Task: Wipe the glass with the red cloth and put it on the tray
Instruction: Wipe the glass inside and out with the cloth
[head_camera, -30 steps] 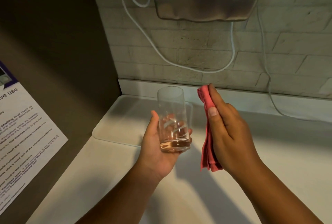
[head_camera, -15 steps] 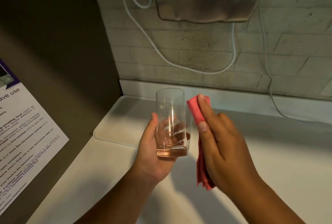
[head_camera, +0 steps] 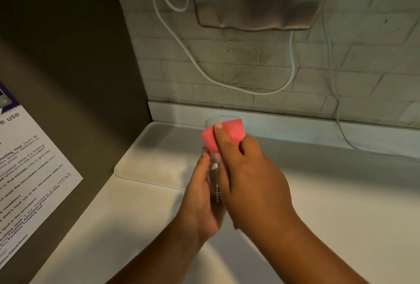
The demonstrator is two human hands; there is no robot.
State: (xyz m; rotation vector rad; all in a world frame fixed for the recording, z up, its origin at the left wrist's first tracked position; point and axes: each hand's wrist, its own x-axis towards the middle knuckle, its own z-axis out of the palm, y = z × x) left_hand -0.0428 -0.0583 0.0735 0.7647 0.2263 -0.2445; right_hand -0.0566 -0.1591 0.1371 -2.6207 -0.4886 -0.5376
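A: Counter (head_camera: 341, 204) w/ white tray (head_camera: 154, 158) just beyond our fingers, left side?
B: Yep. Glass (head_camera: 214, 179) upright btwn both hands, above counter, not on tray.
A: Grip?
B: Left hand (head_camera: 200, 197) fingers curled round glass base. Right hand (head_camera: 252, 179) fingers press red cloth (head_camera: 229, 134) onto glass near rim.

Left hand (head_camera: 200, 195) grips the upright glass (head_camera: 214, 176) above the white tabletop (head_camera: 341, 192); right hand (head_camera: 252, 181) presses the red cloth (head_camera: 229, 134) around its upper side, the tray (head_camera: 154, 158) beyond them
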